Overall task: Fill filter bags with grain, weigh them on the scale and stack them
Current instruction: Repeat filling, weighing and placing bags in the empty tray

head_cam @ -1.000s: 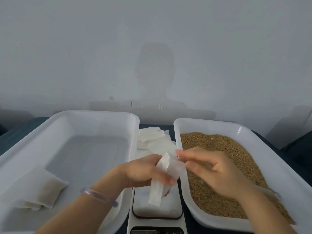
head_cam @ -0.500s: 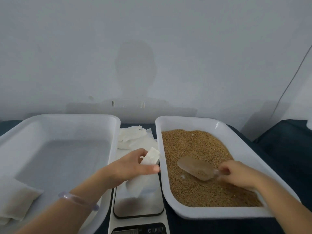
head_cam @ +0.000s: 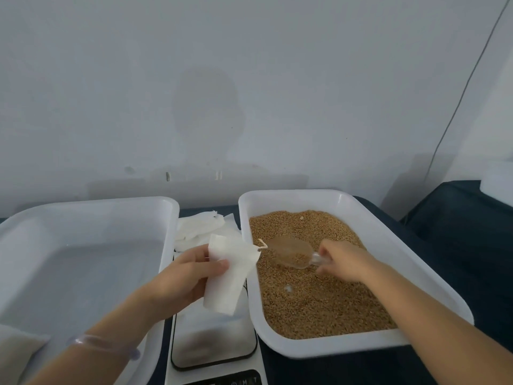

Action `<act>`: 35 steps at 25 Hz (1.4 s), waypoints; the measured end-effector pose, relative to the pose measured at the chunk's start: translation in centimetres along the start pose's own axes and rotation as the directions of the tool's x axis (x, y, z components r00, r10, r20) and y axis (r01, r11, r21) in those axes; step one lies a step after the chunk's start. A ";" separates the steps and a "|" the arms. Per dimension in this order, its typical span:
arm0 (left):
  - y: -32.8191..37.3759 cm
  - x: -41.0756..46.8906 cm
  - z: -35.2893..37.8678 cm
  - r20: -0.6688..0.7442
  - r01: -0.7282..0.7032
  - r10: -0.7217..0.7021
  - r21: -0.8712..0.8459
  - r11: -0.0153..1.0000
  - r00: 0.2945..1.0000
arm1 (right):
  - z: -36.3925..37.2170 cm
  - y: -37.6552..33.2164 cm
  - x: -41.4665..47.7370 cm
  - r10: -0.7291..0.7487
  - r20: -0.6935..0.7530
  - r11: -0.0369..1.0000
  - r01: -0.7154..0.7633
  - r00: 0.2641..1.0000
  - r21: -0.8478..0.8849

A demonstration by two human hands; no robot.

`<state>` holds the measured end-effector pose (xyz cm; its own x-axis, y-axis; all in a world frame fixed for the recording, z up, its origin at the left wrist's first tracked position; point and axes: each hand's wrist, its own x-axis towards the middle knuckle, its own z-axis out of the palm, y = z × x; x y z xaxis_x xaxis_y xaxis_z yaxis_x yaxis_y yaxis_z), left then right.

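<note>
The filter bag point(head_cam: 230, 273) up front is white and matt, a soft fibrous paper-like sheet. The spare bags point(head_cam: 200, 227) behind share that dull, slightly crinkled finish, while the scoop point(head_cam: 291, 252) is clear glossy plastic with grain showing through. Now the grain tray point(head_cam: 410, 273) and the left tray point(head_cam: 83, 202): smooth white plastic with a soft sheen, the grain point(head_cam: 319, 301) a rough, matt golden-brown bed; the scale point(head_cam: 213, 343) has a glossy, mirror-smooth plate on a white plastic body, the counter point(head_cam: 458, 245) looks like dark matt cloth, and the bracelet point(head_cam: 80, 340) is clear and shiny.

White filter bag point(head_cam: 227, 276) over scale point(head_cam: 213, 337), beside grain point(head_cam: 319, 301)
</note>
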<state>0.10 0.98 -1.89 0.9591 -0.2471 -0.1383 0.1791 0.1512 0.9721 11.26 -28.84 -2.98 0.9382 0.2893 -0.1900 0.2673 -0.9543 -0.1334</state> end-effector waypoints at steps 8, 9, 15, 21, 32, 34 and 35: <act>0.2 0.2 0.2 -0.087 -0.132 0.139 0.084 0.988 0.986 | -0.1 0.7 -2.0 -0.106 0.131 0.989 0.092 0.986 0.112; 0.4 0.2 0.4 -0.096 -0.140 0.150 0.097 0.985 0.984 | -0.2 0.8 -2.4 -0.105 0.131 0.991 0.092 0.986 0.102; 3.0 0.2 3.2 -0.119 -0.156 0.177 0.169 0.973 0.977 | -1.0 0.7 -4.3 -0.139 0.072 0.990 0.138 0.988 0.017; 2.8 1.8 7.4 -0.200 -0.211 0.255 0.219 0.953 0.946 | -0.9 1.3 -5.6 -0.160 0.041 0.987 0.160 0.986 -0.008; -2.2 4.3 8.9 -0.249 -0.118 0.408 0.713 0.691 0.878 | -4.9 5.7 -11.1 -0.001 -0.231 0.968 0.059 0.973 0.245; -2.6 4.6 9.0 -0.244 -0.122 0.437 0.744 0.657 0.866 | -6.3 6.0 -11.7 0.007 -0.262 0.956 0.071 0.965 0.285; -2.7 4.7 9.1 -0.238 -0.128 0.452 0.756 0.641 0.860 | -6.9 6.0 -12.0 -0.003 -0.269 0.954 0.084 0.963 0.289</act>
<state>2.11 -9.29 -3.47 0.9578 0.0833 0.2750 -0.1734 -0.5955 0.7844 3.16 -38.51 5.23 0.9619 0.2618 0.0790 0.2700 -0.8644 -0.4242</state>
